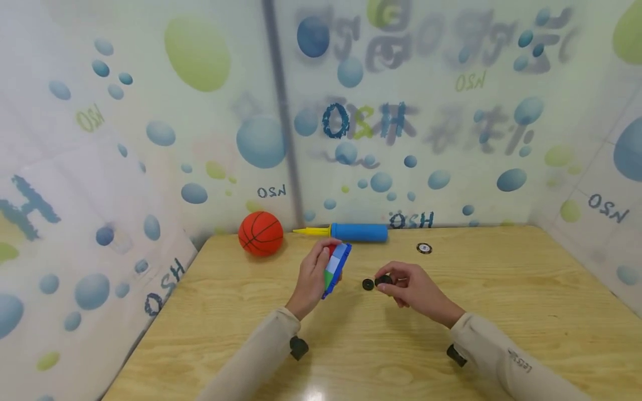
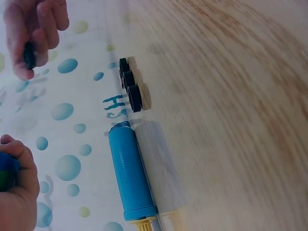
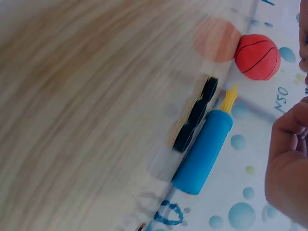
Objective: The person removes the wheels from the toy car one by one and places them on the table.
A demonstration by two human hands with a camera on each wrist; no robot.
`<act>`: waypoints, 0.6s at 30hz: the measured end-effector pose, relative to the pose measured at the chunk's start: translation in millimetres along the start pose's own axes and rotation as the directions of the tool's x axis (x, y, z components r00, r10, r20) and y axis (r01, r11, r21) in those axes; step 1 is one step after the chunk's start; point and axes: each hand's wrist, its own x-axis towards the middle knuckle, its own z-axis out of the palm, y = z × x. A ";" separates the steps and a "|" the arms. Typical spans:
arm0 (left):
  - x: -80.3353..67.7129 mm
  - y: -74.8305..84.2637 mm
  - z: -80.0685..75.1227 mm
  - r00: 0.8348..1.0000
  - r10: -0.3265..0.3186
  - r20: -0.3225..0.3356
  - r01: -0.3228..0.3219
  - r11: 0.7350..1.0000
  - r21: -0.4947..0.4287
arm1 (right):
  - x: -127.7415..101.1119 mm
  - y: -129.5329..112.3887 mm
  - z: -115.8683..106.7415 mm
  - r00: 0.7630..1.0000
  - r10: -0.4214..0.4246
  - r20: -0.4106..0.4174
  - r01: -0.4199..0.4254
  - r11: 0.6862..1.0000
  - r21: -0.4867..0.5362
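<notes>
My left hand (image 1: 310,277) grips a small flat toy with blue, light blue, red and green patches (image 1: 337,264), held above the table and tilted. In the left wrist view only a blue and green bit of it shows at the edge. My right hand (image 1: 413,287) pinches a small black round piece (image 2: 29,55) between thumb and fingers. Several black wheel-like rings (image 2: 134,98) stand in a row on the table in the left wrist view. One black ring (image 1: 368,284) shows just left of my right fingertips in the head view; my hand hides others.
A red basketball (image 1: 261,234) sits at the table's back left. Beside it lies a blue hand pump (image 1: 360,232) with a yellow nozzle. A black-and-white disc (image 1: 424,248) lies at the back right. Patterned white curtains (image 1: 351,184) stand behind the wooden table (image 1: 526,312).
</notes>
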 end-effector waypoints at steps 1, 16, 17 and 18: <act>-0.2 0.5 -0.1 1.000 -0.001 0.004 0.001 1.000 0.004 | -0.4 2.1 -3.8 1.000 0.009 0.006 -0.009 1.000 -0.002; -1.4 9.1 -5.6 0.997 -0.053 0.063 0.061 0.989 -0.137 | 3.7 35.3 -40.7 0.992 0.128 0.001 -0.127 0.986 -0.112; -1.4 9.4 -5.5 0.997 -0.051 0.057 0.058 0.988 -0.140 | 4.8 36.5 -41.8 0.992 0.126 -0.005 -0.125 0.985 -0.122; -1.3 9.5 -5.6 0.998 -0.047 0.051 0.053 0.989 -0.141 | 6.0 37.6 -42.9 0.992 0.125 -0.016 -0.126 0.983 -0.131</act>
